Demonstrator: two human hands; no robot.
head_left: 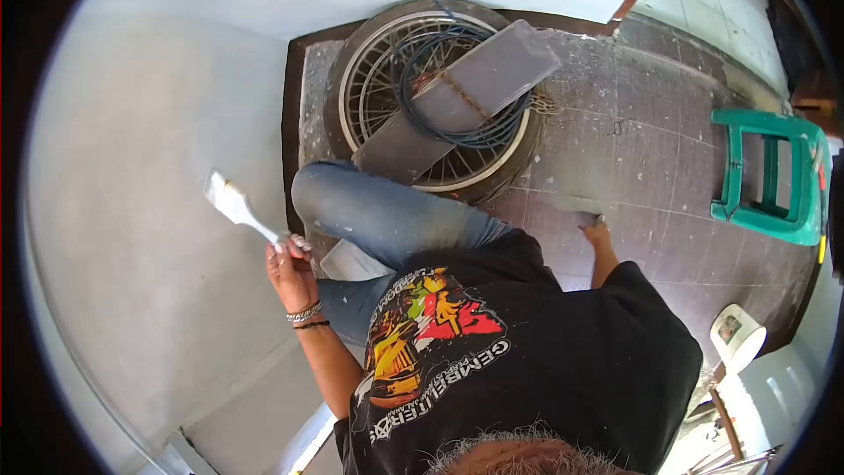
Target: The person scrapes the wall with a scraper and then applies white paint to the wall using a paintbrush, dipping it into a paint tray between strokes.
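Note:
My left hand (290, 268) is closed around the handle of a paintbrush (233, 202), raised in front of the pale wall (132, 185). White paint coats the brush head and part of the handle. White smears also show on my fingers. On the other side, my right hand (598, 230) is low over the brown tiled floor, its fingers curled. A dark, thin piece shows at those fingers, but it blends with the floor and I cannot make out what it is.
A spoked wheel with a tyre (352, 123) lies ahead of my knees, with a grey board (457, 97), coiled black cable (404, 92) and a rusty chain on it. A green stool (804, 185) stands right. A white bucket (743, 343) is at lower right.

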